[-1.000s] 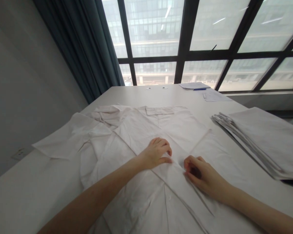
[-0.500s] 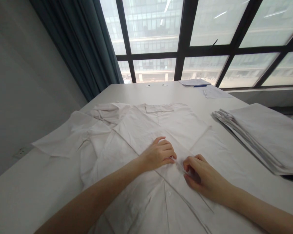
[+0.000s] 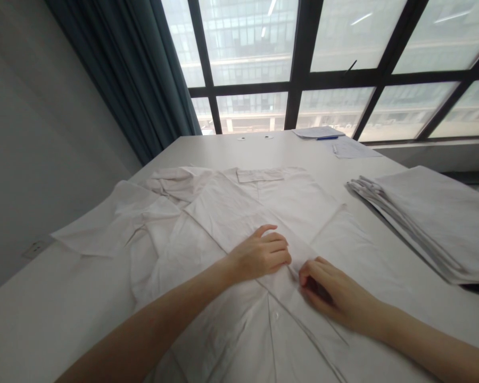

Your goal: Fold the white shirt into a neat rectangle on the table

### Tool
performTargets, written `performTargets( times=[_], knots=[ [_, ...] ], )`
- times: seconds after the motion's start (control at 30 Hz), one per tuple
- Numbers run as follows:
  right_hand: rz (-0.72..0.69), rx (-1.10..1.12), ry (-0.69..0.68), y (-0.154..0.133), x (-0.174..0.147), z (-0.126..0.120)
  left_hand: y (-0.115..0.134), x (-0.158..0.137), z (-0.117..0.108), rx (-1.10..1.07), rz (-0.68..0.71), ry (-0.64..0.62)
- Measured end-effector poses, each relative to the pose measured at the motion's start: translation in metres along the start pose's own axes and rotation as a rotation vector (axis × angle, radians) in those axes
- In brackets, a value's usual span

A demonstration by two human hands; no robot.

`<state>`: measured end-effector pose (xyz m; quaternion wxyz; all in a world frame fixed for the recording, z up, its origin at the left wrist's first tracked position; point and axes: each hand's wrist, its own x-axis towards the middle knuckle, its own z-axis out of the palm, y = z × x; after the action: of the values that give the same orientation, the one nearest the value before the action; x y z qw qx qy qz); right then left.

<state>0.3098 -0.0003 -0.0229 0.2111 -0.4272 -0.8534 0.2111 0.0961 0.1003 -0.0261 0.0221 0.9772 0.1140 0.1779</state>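
A white coat (image 3: 231, 207) with a collar band and a small button lies spread over the table, its panels overlapping in diagonal folds. My left hand (image 3: 263, 252) rests on the middle of it, fingers curled and closed on a cloth edge. Just to the right, my right hand (image 3: 327, 287) pinches the same edge between thumb and forefinger. A short raised ridge of cloth runs between the two hands. The fingertips partly hide the cloth they grip. A sleeve-like part of the coat trails off to the left.
A stack of folded white cloth (image 3: 443, 218) lies at the table's right side. Papers (image 3: 319, 132) and a blue pen (image 3: 327, 138) lie at the far end of the white table (image 3: 215, 151). Beyond are windows and a dark blue curtain (image 3: 143, 80).
My right hand's fingers have closed more tightly on the cloth edge. The left hand has shifted very slightly right. The coat lies almost as before.
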Motion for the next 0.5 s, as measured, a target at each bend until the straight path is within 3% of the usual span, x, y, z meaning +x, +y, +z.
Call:
performTargets(
  times=[0.13, 0.5],
  knots=[
    [-0.007, 0.017, 0.012, 0.002, 0.0, 0.001, -0.01, -0.004, -0.001, -0.107, -0.062, -0.027],
    [-0.094, -0.126, 0.075, 0.012, 0.003, 0.006, -0.028, -0.013, 0.001, -0.422, -0.222, 0.069]
  ],
)
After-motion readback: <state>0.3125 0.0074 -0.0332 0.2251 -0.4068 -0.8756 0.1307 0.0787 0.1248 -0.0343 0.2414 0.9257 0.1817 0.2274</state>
